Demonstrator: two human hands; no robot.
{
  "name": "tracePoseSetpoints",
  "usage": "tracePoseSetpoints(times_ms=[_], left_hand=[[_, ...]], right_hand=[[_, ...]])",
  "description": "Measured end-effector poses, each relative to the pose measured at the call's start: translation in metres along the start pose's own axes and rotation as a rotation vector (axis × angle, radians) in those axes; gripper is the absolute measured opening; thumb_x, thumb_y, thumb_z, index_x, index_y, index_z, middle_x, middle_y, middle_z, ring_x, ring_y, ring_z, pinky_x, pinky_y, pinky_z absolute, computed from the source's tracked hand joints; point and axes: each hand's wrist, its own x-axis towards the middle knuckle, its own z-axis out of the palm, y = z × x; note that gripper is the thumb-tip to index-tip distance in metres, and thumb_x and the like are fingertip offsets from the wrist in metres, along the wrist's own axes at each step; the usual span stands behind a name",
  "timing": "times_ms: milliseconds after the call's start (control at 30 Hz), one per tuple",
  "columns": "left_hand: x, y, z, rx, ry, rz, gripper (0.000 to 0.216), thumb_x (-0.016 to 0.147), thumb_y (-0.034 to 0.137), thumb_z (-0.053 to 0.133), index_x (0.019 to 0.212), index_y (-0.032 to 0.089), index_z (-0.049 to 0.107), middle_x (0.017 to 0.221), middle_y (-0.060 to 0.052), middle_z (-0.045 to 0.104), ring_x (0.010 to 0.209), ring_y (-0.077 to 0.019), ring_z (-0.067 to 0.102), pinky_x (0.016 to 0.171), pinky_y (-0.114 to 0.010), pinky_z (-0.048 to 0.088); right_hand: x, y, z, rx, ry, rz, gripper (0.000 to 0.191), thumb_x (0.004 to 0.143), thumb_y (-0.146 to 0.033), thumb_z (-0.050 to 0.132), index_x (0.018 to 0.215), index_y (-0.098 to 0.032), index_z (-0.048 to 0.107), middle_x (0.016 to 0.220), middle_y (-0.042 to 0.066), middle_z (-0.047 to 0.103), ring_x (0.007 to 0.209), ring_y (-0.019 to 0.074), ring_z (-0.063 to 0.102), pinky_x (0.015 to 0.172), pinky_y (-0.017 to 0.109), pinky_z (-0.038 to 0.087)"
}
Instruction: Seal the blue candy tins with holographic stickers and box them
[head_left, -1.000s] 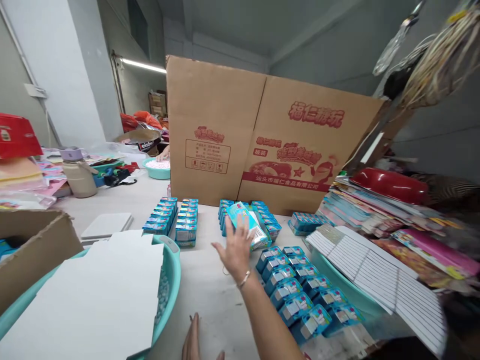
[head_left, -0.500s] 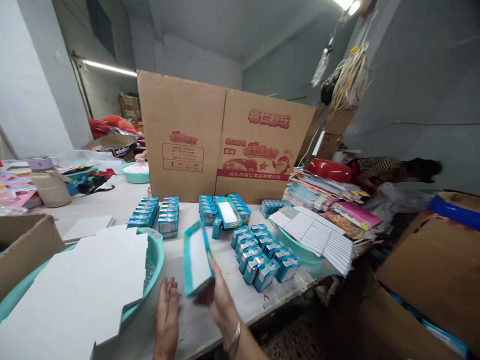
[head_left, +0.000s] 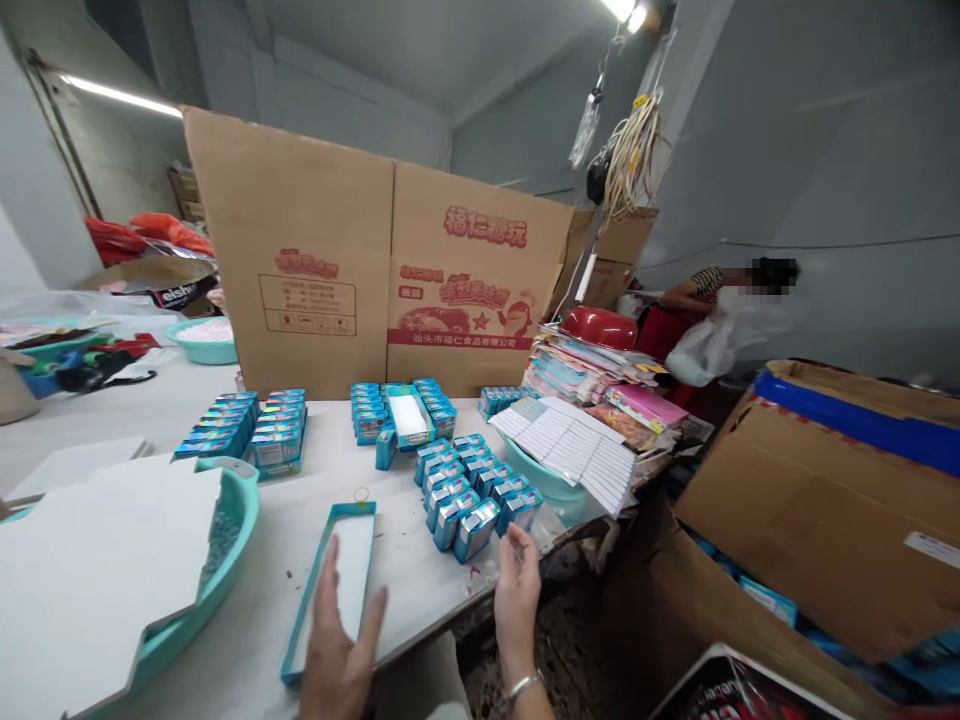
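A shallow blue-edged box tray (head_left: 358, 560) with a white inside lies on the table in front of me. My left hand (head_left: 337, 640) is over its near right part, thumb and fingers apart, holding nothing; whether it touches the tray I cannot tell. My right hand (head_left: 517, 590) is at the table's front edge, its slightly bent fingers unwrapped and no object visible in them. Its fingertips are just below the nearest small blue boxes (head_left: 476, 530), which stand in two rows. Farther back, another white-bottomed tray (head_left: 409, 418) sits among more small blue boxes (head_left: 367, 412).
At left, a white card sheet (head_left: 112, 560) covers part of a turquoise basin (head_left: 244, 540). A tall cardboard panel (head_left: 315, 220) stands behind. Paper sheets (head_left: 570, 440) lie over another basin at right, beside open cartons (head_left: 825, 510). A person (head_left: 697, 300) handles a clear bag.
The tray that my right hand held up is down on the table. My right hand has moved rightward to the small boxes, my left hand over the tray. The view has turned right.
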Motion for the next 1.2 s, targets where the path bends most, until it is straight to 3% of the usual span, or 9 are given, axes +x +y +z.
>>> tracePoseSetpoints(times_ms=[133,233,333,533,700,833,1000,1100,1200], left_hand=[[-0.009,0.017,0.077,-0.11,-0.321,-0.024,0.095,0.086,0.043,0.061,0.156,0.018,0.002,0.165,-0.016,0.01,0.151,-0.0337,0.014,0.122,-0.053,0.019],[0.006,0.012,0.127,-0.119,-0.341,-0.087,0.123,0.073,0.038,0.073,0.153,0.01,-0.016,0.164,-0.025,-0.006,0.151,-0.0381,0.0,0.122,-0.055,0.011],[0.029,0.004,0.15,-0.152,-0.282,-0.064,0.129,0.067,0.031,0.078,0.153,0.013,-0.018,0.164,-0.023,-0.01,0.15,-0.0397,-0.005,0.122,-0.055,0.01],[0.052,-0.012,0.151,-0.363,-0.345,-0.035,0.117,0.074,0.034,0.076,0.156,0.025,-0.007,0.162,-0.018,0.023,0.147,-0.0358,0.028,0.119,-0.053,0.028],[0.059,-0.017,0.155,-0.383,-0.368,-0.064,0.124,0.065,0.024,0.078,0.156,0.022,-0.007,0.163,-0.019,0.017,0.149,-0.036,0.023,0.121,-0.051,0.02],[0.068,-0.025,0.16,-0.349,-0.361,-0.078,0.132,0.061,0.026,0.079,0.154,0.021,-0.014,0.163,-0.021,0.018,0.147,-0.0382,0.027,0.121,-0.053,0.021],[0.081,-0.039,0.169,-0.367,-0.382,-0.081,0.14,0.057,0.038,0.082,0.154,0.02,-0.017,0.156,-0.022,0.034,0.138,-0.042,0.042,0.113,-0.054,0.037],[0.083,-0.031,0.166,-0.418,-0.393,-0.097,0.138,0.06,0.042,0.081,0.154,0.022,-0.018,0.16,-0.02,0.024,0.142,-0.0409,0.036,0.116,-0.054,0.032],[0.075,-0.003,0.139,-0.501,-0.532,-0.102,0.137,0.063,0.032,0.08,0.152,0.025,-0.023,0.164,-0.02,0.012,0.145,-0.0371,0.03,0.118,-0.051,0.028]], right_hand=[[0.03,0.021,0.005,0.017,-0.224,0.092,0.078,0.089,-0.069,0.042,0.145,-0.014,0.042,0.149,0.016,0.046,0.136,0.0282,0.045,0.106,0.041,0.042],[0.036,0.032,0.014,0.113,-0.273,0.195,0.08,0.088,-0.07,0.044,0.148,-0.017,0.041,0.153,0.013,0.041,0.141,0.0283,0.04,0.108,0.045,0.041],[0.046,0.039,0.015,0.263,-0.358,0.251,0.074,0.09,-0.07,0.043,0.142,-0.019,0.051,0.148,0.012,0.048,0.138,0.0274,0.044,0.109,0.046,0.041],[0.082,0.036,0.018,0.454,-0.725,0.297,0.079,0.091,-0.076,0.027,0.144,-0.022,0.048,0.144,0.012,0.054,0.133,0.0264,0.05,0.102,0.048,0.045],[0.104,0.028,0.032,0.599,-0.961,0.462,0.084,0.082,-0.081,0.042,0.146,-0.027,0.045,0.144,0.009,0.054,0.133,0.0276,0.049,0.108,0.05,0.039],[0.11,0.027,0.044,0.709,-0.968,0.51,0.083,0.077,-0.083,0.05,0.143,-0.033,0.049,0.149,0.003,0.049,0.135,0.0266,0.047,0.112,0.05,0.035],[0.105,0.029,0.063,0.756,-0.898,0.427,0.08,0.077,-0.085,0.045,0.135,-0.031,0.059,0.134,0.004,0.062,0.131,0.031,0.051,0.103,0.053,0.045],[0.096,0.026,0.066,0.757,-0.855,0.411,0.074,0.084,-0.081,0.041,0.133,-0.03,0.06,0.131,0.004,0.065,0.13,0.0312,0.052,0.101,0.052,0.048],[0.075,0.01,0.056,0.74,-0.789,0.452,0.076,0.083,-0.082,0.04,0.134,-0.03,0.06,0.133,0.004,0.064,0.13,0.0309,0.053,0.101,0.05,0.048]])
